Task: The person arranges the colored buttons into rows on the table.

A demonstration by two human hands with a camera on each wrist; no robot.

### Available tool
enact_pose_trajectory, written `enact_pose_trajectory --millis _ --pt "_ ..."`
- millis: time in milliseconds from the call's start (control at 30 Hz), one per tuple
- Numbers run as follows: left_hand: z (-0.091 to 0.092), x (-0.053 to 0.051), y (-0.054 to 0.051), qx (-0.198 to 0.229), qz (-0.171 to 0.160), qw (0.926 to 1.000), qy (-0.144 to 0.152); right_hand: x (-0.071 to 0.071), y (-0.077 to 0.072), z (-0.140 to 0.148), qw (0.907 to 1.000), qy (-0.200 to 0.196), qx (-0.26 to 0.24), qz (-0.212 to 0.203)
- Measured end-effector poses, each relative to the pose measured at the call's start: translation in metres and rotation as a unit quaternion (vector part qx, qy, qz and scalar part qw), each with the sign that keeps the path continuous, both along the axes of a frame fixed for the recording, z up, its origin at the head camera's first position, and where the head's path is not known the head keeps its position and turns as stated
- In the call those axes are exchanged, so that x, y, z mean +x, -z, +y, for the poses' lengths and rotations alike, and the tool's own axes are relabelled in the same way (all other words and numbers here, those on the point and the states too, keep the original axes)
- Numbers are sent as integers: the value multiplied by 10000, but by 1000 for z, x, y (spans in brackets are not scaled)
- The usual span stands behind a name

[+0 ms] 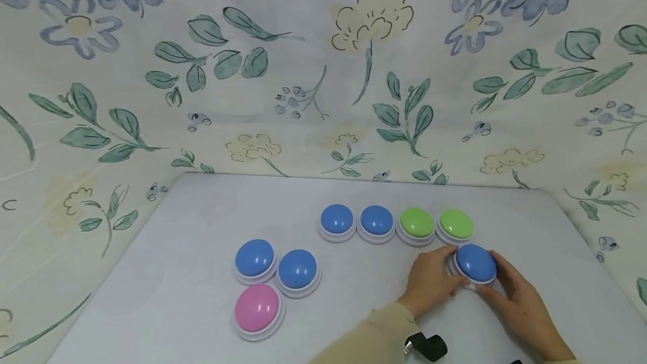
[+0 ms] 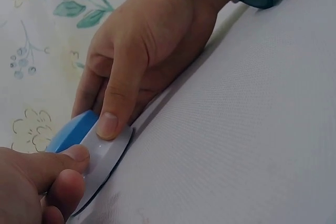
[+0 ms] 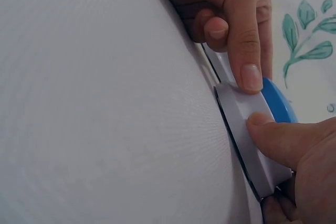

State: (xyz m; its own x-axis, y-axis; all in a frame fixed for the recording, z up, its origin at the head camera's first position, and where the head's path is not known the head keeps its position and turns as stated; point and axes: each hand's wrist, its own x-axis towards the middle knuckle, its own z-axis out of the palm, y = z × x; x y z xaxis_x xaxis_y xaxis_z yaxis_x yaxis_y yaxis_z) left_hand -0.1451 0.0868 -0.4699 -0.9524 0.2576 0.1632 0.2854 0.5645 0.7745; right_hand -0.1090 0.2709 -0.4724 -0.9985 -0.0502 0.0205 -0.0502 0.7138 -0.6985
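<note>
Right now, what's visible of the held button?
The button: glossy blue dome, up, on a round white base, plastic-looking, with a dark bottom edge. The left hand and right hand hold it, thumbs on the base. It's nearer the camera than the right green button; whether it touches the table isn't clear.

Floral cloth (image 1: 313, 44) fills the frame's upper half and both side edges; a white tabletop (image 1: 364, 280) spans lower centre
</note>
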Motion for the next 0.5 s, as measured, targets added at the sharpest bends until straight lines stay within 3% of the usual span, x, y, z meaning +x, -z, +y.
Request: enact_pose_trajectory --millis 300,500 --pt "0 -2 3 167 43 9998 52 1 1 1 10000 32 -84 8" --pt "-1 -3 4 90 377 9992 50 1 -1 1 9995 77 -308 -28"
